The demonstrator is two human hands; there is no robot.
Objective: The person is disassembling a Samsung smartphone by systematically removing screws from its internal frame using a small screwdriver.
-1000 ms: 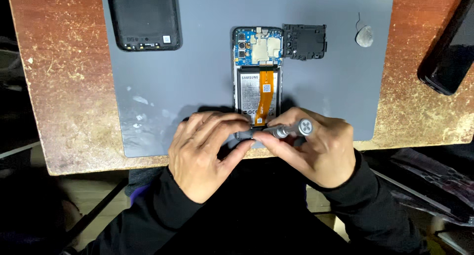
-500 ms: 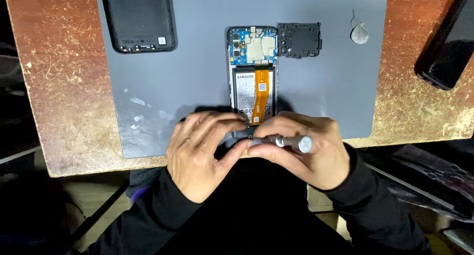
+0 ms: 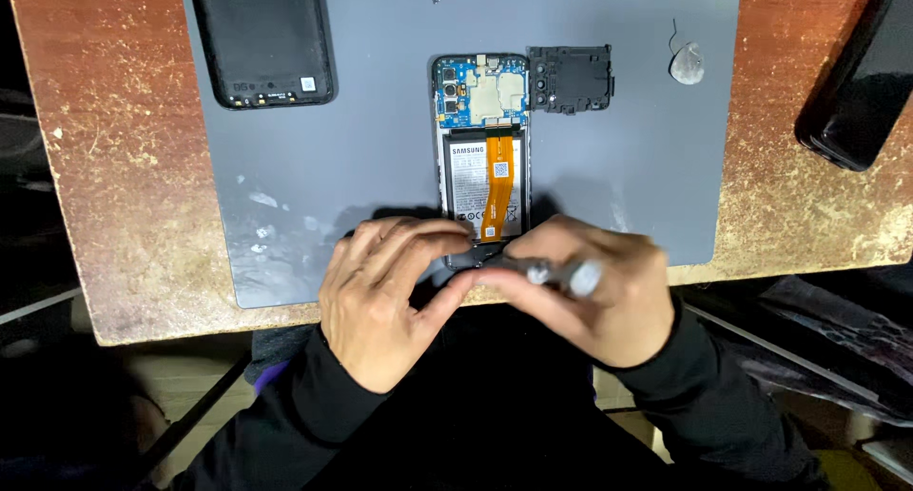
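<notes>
Since both hands are crowded over the near end of the opened phone (image 3: 482,158), keeping the tool steady matters most. The right hand (image 3: 594,296) is closed around a grey metal screwdriver (image 3: 552,272), its handle running out to the right and the tip aimed left toward the phone's bottom edge. The left hand (image 3: 385,296) has its fingers curled in, pinching near the tip and bracing on the phone's lower end, so it's holding rather than spread. I'd keep that left pinch close to the tip and press straight down so the bit doesn't skate onto the orange flex cable (image 3: 496,188) just beyond the fingers.

The phone lies flat on the grey mat (image 3: 380,167), long axis running straight away from the hands, camera end pointing far. Beyond and right of the right hand sits a black cover plate (image 3: 571,77); far left of the left hand is the back cover (image 3: 266,39).
</notes>
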